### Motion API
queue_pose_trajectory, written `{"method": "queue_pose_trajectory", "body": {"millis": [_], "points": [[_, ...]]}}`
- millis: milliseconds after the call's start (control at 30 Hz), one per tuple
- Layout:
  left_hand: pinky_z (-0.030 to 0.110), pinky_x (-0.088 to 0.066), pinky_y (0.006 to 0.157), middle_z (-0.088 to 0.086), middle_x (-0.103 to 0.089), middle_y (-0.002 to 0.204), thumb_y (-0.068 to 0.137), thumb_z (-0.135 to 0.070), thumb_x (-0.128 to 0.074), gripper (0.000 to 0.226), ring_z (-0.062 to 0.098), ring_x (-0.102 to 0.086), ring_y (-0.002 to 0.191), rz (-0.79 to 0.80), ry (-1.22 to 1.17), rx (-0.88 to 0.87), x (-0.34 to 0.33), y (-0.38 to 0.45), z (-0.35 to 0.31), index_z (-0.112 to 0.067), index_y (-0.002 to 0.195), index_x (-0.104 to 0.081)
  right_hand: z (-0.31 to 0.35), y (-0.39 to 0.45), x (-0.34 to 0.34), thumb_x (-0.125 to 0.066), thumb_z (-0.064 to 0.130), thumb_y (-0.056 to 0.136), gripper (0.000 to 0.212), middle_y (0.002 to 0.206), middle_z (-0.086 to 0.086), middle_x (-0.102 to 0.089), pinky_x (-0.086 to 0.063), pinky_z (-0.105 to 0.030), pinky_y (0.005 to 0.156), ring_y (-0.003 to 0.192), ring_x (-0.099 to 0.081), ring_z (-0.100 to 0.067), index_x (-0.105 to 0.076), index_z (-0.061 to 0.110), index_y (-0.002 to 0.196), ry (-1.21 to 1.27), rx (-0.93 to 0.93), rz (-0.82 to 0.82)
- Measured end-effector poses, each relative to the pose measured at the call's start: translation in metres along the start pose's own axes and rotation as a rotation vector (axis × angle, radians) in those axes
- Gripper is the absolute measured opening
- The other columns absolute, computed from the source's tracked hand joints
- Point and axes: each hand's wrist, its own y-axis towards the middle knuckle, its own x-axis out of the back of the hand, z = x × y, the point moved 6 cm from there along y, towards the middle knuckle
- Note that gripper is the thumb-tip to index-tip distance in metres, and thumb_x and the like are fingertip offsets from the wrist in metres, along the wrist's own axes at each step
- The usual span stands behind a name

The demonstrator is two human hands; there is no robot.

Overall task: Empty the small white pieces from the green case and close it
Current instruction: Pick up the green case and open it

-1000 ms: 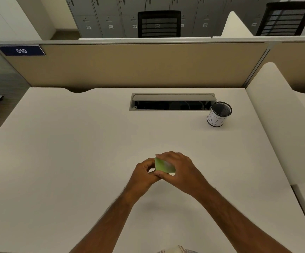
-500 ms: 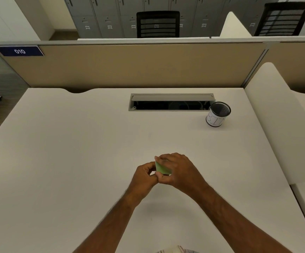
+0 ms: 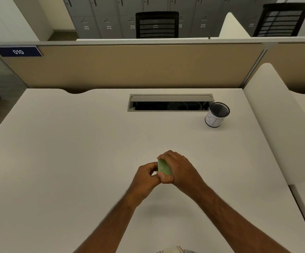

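The small green case (image 3: 163, 167) is held above the middle of the white desk (image 3: 75, 152). My right hand (image 3: 180, 168) wraps around it from the right, fingers over its top and thumb below. My left hand (image 3: 147, 177) is curled at its left edge, fingertips touching that edge. Only one green face of the case shows; its opening and any small white pieces inside are hidden by my fingers.
A black mesh cup (image 3: 217, 115) with a white paper label stands at the back right of the desk. An open cable slot (image 3: 170, 103) lies beside it. A beige partition (image 3: 129, 66) runs along the back, and a white divider (image 3: 279, 125) rises on the right.
The case has turned in my hands, showing a narrower, more upright green face. Both hands stayed at the same spot over the desk.
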Motion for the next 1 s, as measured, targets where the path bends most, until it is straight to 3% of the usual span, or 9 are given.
{"method": "queue_pose_trajectory", "body": {"millis": [133,333,467,600,700,800,1000], "points": [[0.03,-0.064,0.095,-0.007,-0.083,0.107,0.09,-0.025,-0.084,0.028,0.017,-0.076,0.107,-0.009,-0.001,-0.007,0.0,-0.001,-0.001,-0.023,0.118,-0.081,0.0,0.0,0.004,-0.049,0.058,0.089,0.055,0.114,0.005,-0.063,-0.052,-0.037,0.084,0.097,-0.06,-0.015,-0.061,0.017,0.123,0.055,-0.017,0.002],[0.009,-0.057,0.079,-0.022,-0.083,0.1,0.091,-0.026,-0.084,0.018,-0.005,-0.074,0.099,-0.009,-0.04,-0.021,0.004,-0.009,-0.01,-0.038,0.103,-0.081,-0.004,0.0,0.005,-0.051,0.058,0.088,0.06,0.122,0.007,-0.061,-0.053,-0.034,0.09,0.107,-0.06,-0.012,-0.06,0.017,0.131,0.245,-0.082,-0.016],[0.016,-0.059,0.091,-0.013,-0.084,0.111,0.09,-0.024,-0.085,0.026,0.003,-0.076,0.109,-0.002,-0.11,-0.031,0.006,-0.012,-0.012,-0.029,0.115,-0.082,-0.009,-0.001,0.011,-0.054,0.053,0.09,0.055,0.122,0.008,-0.06,-0.053,-0.03,0.094,0.114,-0.06,-0.011,-0.06,0.017,0.131,0.474,-0.127,-0.092],[0.014,-0.058,0.092,-0.012,-0.085,0.113,0.092,-0.012,-0.083,0.028,0.005,-0.076,0.113,0.016,-0.143,-0.035,0.004,-0.013,-0.014,-0.027,0.115,-0.082,-0.017,-0.002,0.023,-0.056,0.044,0.092,0.046,0.121,0.003,-0.065,-0.057,-0.033,0.093,0.115,-0.066,-0.018,-0.065,0.015,0.128,0.696,-0.196,-0.222],[0.019,-0.059,0.098,-0.012,-0.084,0.117,0.093,-0.012,-0.082,0.03,0.005,-0.075,0.116,0.024,-0.146,-0.028,0.004,-0.013,-0.012,-0.025,0.12,-0.081,-0.024,-0.003,0.027,-0.05,0.041,0.097,0.044,0.121,-0.003,-0.069,-0.058,-0.028,0.086,0.111,-0.069,-0.019,-0.065,0.015,0.128,0.832,-0.271,-0.287],[0.023,-0.058,0.104,-0.014,-0.083,0.118,0.093,-0.014,-0.082,0.031,0.002,-0.074,0.118,0.024,-0.142,-0.018,0.006,-0.014,-0.01,-0.026,0.121,-0.081,-0.038,-0.004,0.026,-0.039,0.043,0.102,0.047,0.117,-0.004,-0.072,-0.058,-0.034,0.091,0.107,-0.07,-0.024,-0.066,0.015,0.129,0.886,-0.325,-0.351],[0.027,-0.056,0.106,-0.012,-0.083,0.12,0.092,-0.013,-0.083,0.032,0.005,-0.074,0.12,0.018,-0.161,-0.016,0.011,-0.013,-0.007,-0.026,0.121,-0.081,-0.071,-0.012,0.013,-0.029,0.045,0.11,0.056,0.108,-0.011,-0.074,-0.061,-0.04,0.088,0.096,-0.07,-0.026,-0.068,0.007,0.125,1.214,-0.628,-0.435]]}}
